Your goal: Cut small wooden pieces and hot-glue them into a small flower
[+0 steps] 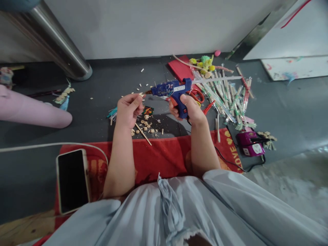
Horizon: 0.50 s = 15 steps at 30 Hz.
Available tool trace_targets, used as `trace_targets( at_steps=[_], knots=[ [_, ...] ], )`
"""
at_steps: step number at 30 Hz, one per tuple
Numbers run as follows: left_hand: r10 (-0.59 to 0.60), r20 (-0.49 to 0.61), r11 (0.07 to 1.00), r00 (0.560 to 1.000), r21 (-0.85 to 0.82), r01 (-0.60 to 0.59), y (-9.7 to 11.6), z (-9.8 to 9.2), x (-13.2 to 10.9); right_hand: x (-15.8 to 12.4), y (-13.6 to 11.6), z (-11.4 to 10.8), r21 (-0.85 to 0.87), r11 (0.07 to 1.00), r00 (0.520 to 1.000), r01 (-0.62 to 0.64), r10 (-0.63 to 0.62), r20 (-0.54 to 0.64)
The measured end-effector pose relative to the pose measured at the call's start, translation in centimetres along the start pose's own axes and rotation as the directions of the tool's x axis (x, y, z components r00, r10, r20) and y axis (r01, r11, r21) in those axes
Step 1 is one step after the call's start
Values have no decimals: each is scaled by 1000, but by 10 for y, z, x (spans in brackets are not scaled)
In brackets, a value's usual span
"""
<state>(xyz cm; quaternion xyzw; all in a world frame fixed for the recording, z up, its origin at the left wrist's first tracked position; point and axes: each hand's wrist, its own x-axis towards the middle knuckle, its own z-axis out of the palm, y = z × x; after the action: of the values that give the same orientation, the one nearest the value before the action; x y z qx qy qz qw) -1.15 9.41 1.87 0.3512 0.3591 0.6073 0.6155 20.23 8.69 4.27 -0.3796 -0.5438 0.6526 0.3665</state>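
Note:
My right hand (188, 108) is wrapped round the handle of a blue glue gun (166, 88), which has a long clear glue stick (217, 80) sticking out of its back. The gun's nozzle points left and sits right by the fingertips of my left hand (130, 108). Between thumb and fingers, my left hand pinches a small pale wooden piece (140, 95). Whether the nozzle touches the piece cannot be told. Below the hands, more small wooden pieces (146, 124) lie scattered beside a thin wooden stick (142, 134).
Wrapped sticks (225, 94) lie in a pile at right, near red scissors (197, 95) and a red booklet (180, 68). A purple device (249, 143) with a cord stands lower right. A phone (73, 181) rests on the red cloth (159, 155); a pink cylinder (33, 107) is left.

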Motion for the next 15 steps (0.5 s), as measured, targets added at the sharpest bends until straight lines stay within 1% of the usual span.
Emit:
trace_targets(
  at_steps=[4, 10, 15],
  knots=[
    [-1, -2, 1000, 1000, -1, 1, -1, -1, 0, 0, 1, 1, 8, 1000, 1000, -3, 3, 10],
    [2, -35, 999, 999, 45, 0, 0, -3, 0, -1, 0, -1, -17, 1000, 1000, -12, 12, -22],
    [-4, -51, 997, 999, 76, 8, -1, -5, 1, 0, -1, 1, 16, 1000, 1000, 4, -5, 27]
  ],
)
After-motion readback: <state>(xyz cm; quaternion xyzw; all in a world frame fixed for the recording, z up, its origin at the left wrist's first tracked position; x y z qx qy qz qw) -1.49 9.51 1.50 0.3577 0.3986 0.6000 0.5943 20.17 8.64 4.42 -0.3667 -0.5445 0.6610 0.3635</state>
